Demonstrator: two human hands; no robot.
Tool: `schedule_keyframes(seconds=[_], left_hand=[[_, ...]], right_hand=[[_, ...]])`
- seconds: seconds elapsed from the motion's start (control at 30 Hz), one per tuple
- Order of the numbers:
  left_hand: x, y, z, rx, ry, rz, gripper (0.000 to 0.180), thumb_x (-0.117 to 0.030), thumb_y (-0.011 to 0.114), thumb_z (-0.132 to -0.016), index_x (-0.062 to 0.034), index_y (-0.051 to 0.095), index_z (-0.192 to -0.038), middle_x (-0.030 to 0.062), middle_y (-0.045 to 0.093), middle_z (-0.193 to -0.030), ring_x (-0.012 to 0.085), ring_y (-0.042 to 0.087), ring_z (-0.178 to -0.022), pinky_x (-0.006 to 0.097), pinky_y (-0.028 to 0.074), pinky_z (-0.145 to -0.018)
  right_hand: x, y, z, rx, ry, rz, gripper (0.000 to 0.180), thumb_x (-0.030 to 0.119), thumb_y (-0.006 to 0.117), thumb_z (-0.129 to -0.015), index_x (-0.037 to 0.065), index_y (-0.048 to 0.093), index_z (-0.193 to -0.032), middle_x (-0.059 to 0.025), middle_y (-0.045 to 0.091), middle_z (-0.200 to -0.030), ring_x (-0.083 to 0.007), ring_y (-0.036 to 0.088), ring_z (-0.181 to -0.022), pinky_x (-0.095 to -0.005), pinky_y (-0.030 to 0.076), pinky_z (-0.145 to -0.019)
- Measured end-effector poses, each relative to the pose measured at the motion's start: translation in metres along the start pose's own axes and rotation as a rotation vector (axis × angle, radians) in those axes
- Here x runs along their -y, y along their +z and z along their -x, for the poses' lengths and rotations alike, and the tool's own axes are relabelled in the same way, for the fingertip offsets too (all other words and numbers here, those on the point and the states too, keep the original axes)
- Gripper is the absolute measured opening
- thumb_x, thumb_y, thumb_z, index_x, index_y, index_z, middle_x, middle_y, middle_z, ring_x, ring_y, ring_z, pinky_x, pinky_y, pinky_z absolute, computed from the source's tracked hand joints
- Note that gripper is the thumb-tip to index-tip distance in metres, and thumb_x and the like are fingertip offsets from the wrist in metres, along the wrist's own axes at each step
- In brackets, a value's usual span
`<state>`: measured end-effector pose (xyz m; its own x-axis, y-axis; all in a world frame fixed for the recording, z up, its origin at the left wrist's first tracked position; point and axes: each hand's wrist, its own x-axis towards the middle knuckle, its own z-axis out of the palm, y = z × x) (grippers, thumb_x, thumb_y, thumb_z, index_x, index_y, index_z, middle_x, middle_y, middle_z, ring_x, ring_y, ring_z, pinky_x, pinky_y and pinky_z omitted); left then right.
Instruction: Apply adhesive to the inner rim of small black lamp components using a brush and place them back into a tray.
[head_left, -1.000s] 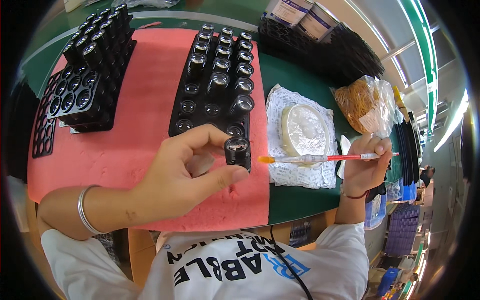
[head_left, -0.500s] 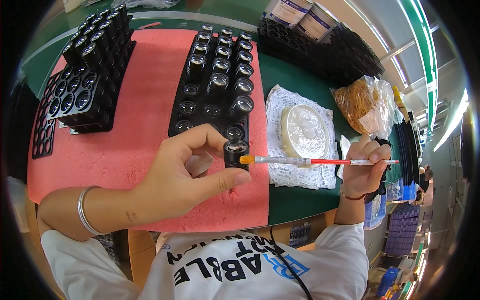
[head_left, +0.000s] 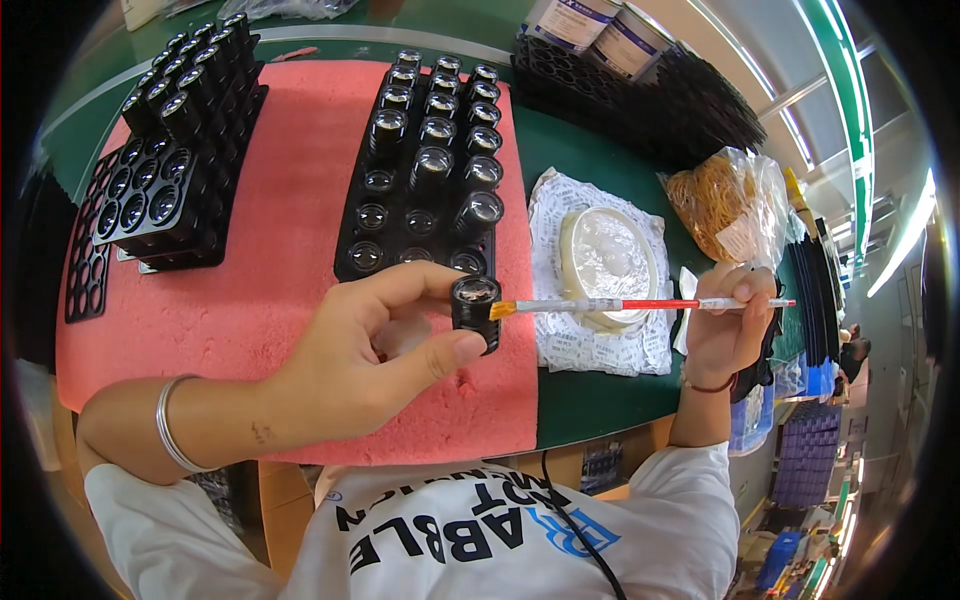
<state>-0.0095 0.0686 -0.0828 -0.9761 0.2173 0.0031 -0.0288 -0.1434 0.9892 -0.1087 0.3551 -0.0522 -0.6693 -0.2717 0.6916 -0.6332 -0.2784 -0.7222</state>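
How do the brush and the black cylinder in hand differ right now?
Shape: the brush is long and thin; the black cylinder is short and stout.
Colour: the brush has a red section and yellowish bristles; the cylinder is black with a glossy top.
Pose: the brush lies sideways in the right hand; the cylinder stands roughly upright in the left hand.
Shared: both are held.

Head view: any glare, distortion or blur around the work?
Head view, centre: glossy glare on the round, pale, shallow dish; bright reflections atop the shiny black cylinder in the left hand; little blur on the slim, red-handled brush. Head view, rim: fisheye distortion bows the pink foam mat, black vignetting fills the corners, and a long white ceiling light washes out at right.
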Motion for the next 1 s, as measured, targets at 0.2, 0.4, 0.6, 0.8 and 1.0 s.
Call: schedule_keyframes(seconds=[0.2, 0.4, 0.6, 0.8, 1.0], left_hand=[[-0.001, -0.002, -0.001, 0.085, 0.021, -0.012, 0.031, -0.009, 0.052, -0.082, 0.0034, 0.044, -0.109, 0.0086, 0.055, -0.098, 0.0124, 0.052, -0.096, 0.024, 0.04, -0.083], [-0.007, -0.001, 0.002, 0.075, 0.026, -0.009, 0.03, -0.006, 0.054, -0.08, 0.0024, 0.046, -0.107, 0.0076, 0.057, -0.094, 0.007, 0.053, -0.08, 0.02, 0.043, -0.069], [-0.045, -0.016, 0.008, 0.001, 0.394, -0.458, 0.035, -0.009, 0.074, -0.061, -0.0015, 0.054, -0.087, -0.0019, 0.055, -0.072, 0.001, 0.034, -0.048, 0.017, 0.024, -0.042], [-0.113, -0.055, 0.024, -0.62, 0.496, -0.849, 0.031, -0.007, 0.066, -0.068, 0.0006, 0.053, -0.095, -0.002, 0.05, -0.075, 0.001, 0.044, -0.064, 0.013, 0.034, -0.057], [-0.119, -0.129, 0.046, -0.755, 0.233, -1.157, 0.025, -0.011, 0.064, -0.07, 0.0044, 0.055, -0.087, 0.002, 0.052, -0.07, 0.0076, 0.047, -0.066, 0.02, 0.038, -0.062]], right_hand=[[0.001, -0.001, -0.002, -0.008, 0.025, -0.005, 0.022, 0.022, 0.043, -0.086, 0.003, 0.047, -0.074, -0.0079, 0.048, -0.057, -0.0128, 0.042, -0.052, -0.0221, 0.034, -0.046], [0.0, -0.004, -0.003, -0.079, 0.025, -0.037, 0.023, 0.023, 0.042, -0.086, 0.004, 0.046, -0.074, -0.0054, 0.044, -0.054, -0.0115, 0.039, -0.05, -0.022, 0.031, -0.046], [0.003, -0.002, -0.007, -0.162, 0.116, -0.254, 0.02, 0.023, 0.042, -0.086, 0.008, 0.04, -0.073, -0.0002, 0.037, -0.056, -0.008, 0.032, -0.051, -0.0211, 0.026, -0.047], [0.009, -0.009, -0.004, -0.228, 0.101, -0.32, 0.019, 0.019, 0.039, -0.088, 0.007, 0.038, -0.073, -0.001, 0.032, -0.056, -0.0083, 0.028, -0.053, -0.0212, 0.027, -0.05], [0.006, -0.003, -0.009, -0.236, 0.121, -0.378, 0.018, 0.018, 0.04, -0.088, 0.006, 0.037, -0.074, -0.0013, 0.032, -0.058, -0.0087, 0.028, -0.054, -0.0211, 0.027, -0.05]])
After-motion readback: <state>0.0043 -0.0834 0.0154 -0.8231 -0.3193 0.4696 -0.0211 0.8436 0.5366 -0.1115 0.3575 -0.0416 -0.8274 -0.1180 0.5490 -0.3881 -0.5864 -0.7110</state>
